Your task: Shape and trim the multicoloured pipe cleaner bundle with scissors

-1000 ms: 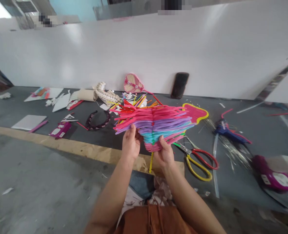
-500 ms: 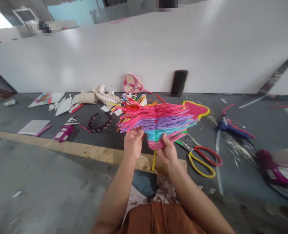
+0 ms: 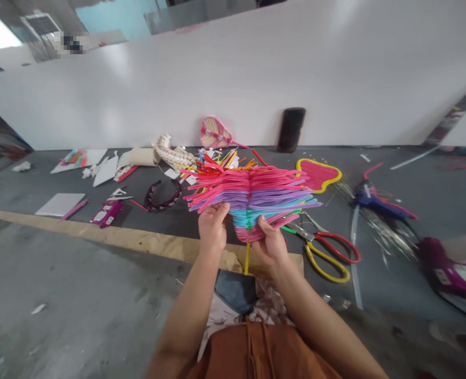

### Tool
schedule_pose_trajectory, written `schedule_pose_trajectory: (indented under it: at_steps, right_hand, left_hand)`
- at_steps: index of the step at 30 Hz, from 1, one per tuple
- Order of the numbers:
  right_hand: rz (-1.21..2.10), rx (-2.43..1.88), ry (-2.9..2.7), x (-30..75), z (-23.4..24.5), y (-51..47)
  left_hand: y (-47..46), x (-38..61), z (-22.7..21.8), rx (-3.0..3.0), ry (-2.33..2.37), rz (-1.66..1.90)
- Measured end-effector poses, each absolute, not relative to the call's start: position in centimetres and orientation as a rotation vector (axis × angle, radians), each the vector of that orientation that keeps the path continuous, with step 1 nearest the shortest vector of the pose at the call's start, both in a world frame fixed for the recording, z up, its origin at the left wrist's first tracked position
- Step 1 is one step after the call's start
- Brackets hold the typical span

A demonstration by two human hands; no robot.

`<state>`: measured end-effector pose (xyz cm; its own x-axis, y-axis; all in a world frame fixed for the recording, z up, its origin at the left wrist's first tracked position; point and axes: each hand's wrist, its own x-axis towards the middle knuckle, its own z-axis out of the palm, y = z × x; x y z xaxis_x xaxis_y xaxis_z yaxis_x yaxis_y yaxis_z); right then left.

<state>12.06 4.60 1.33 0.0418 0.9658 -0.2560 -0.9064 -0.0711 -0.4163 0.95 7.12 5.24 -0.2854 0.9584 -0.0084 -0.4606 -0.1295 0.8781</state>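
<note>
At the far left of the dark grey bench point(image 3: 169, 223), a white pad point(image 3: 58, 203) lies flat with a pink stick point(image 3: 75, 209) at its corner. Behind it is a sheet of paper point(image 3: 62, 165) bearing coloured pieces, and to the right a purple packet point(image 3: 106, 213) sits close to the brown paper strip point(image 3: 138, 241) along the near edge. A tan roll point(image 3: 141, 157) lies farther back, touching or just beside a knobbly white cord piece point(image 3: 173, 152); nearer, a dark headband point(image 3: 164, 196) rests on the bench.

Next comes the left hand point(image 3: 212, 226), its grip narrow, thumb and fingers pinching the lower left edge of the pipe cleaner bundle point(image 3: 252, 195). The bundle is held up over the front of the bench, its rows pink, purple, light blue and pink from top to bottom, with a yellow stem point(image 3: 247, 260) hanging below. The right hand point(image 3: 271, 241) grips its lower right part, thumb on top. Behind, a pink leaf-shaped piece point(image 3: 216, 131) and a phone point(image 3: 291, 130) lean against the white panel point(image 3: 233, 79).

Farther right lie a pink piece with a yellow border point(image 3: 318, 176), scissors point(image 3: 331, 258) with red and yellow handles, a blue glue gun point(image 3: 383, 204) and another purple packet point(image 3: 454, 276).
</note>
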Motion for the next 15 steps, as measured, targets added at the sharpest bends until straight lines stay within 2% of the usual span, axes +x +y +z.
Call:
schedule_pose_trajectory:
  at_steps: [15]
  right_hand:
    - [1.639, -0.553, -0.048, 12.0, 1.7, 4.6]
  left_hand:
    - [8.9, 0.6, 5.1, 0.803, 1.144, 1.681]
